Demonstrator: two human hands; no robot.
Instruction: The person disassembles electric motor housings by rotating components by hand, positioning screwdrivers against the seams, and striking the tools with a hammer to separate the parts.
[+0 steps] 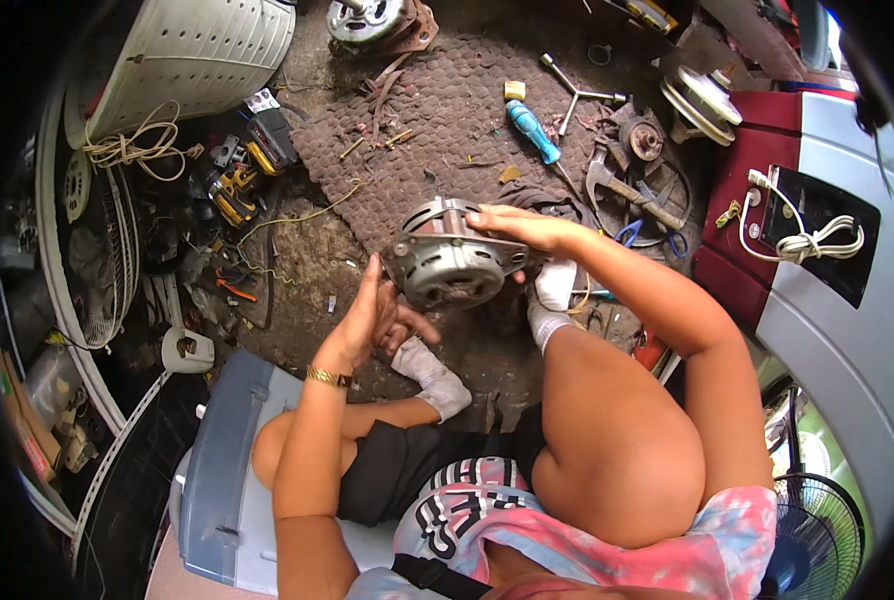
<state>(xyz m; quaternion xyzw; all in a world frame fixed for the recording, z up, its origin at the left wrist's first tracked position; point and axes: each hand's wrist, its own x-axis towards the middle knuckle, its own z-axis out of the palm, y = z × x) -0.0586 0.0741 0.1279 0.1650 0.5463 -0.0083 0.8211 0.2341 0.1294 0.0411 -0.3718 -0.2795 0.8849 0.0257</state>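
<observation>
A silver electric motor (454,270) with a slotted round housing is held up in front of me, above the floor between my feet. From its right side my right hand (515,228) grips it, fingers laid along the upper side and the thumb mostly hidden beneath. My left hand (379,312), wearing a gold wristband, is at the motor's left edge with thumb and fingers apart. Whether it touches the housing I cannot tell. Beyond the motor, a blue-handled screwdriver (534,135) and a hammer (627,195) lie on the mat.
A textured brown mat (437,90) covers the floor ahead. Another motor (367,25) stands at its far edge. A three-armed wrench (573,95) and a pulley wheel (702,105) lie right. Left are a yellow drill (233,195) and coiled cord (142,145). A fan (817,530) stands near right.
</observation>
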